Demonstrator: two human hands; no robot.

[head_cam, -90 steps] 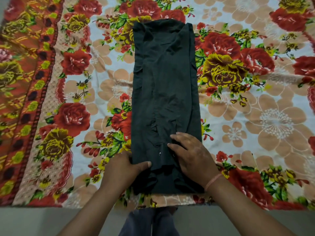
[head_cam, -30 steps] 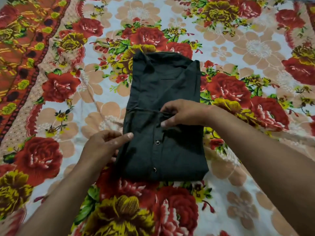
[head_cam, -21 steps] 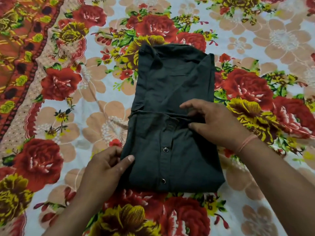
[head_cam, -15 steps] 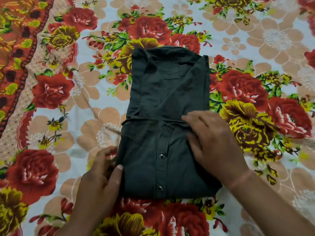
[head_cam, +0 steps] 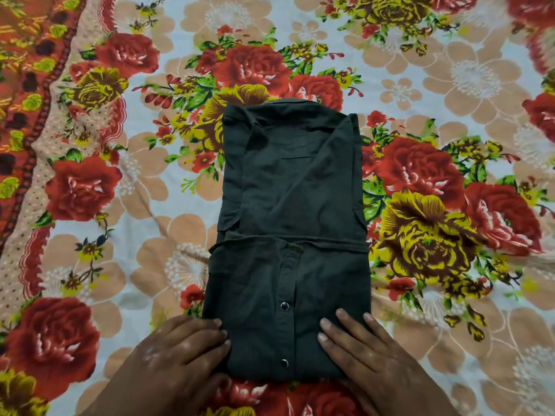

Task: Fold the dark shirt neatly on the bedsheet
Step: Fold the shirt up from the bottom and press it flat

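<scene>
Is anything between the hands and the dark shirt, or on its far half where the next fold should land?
Nothing visible. Left hand and right hand touch the dark shirt at its near end directly; its far half lies bare.

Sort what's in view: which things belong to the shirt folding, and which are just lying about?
In the job:
shirt, partly folded
sheet under it
left hand and right hand, fingers flat at the shirt's near corners

Lying about:
no loose item shows; only the sheet's orange border at the left, untouched
</scene>
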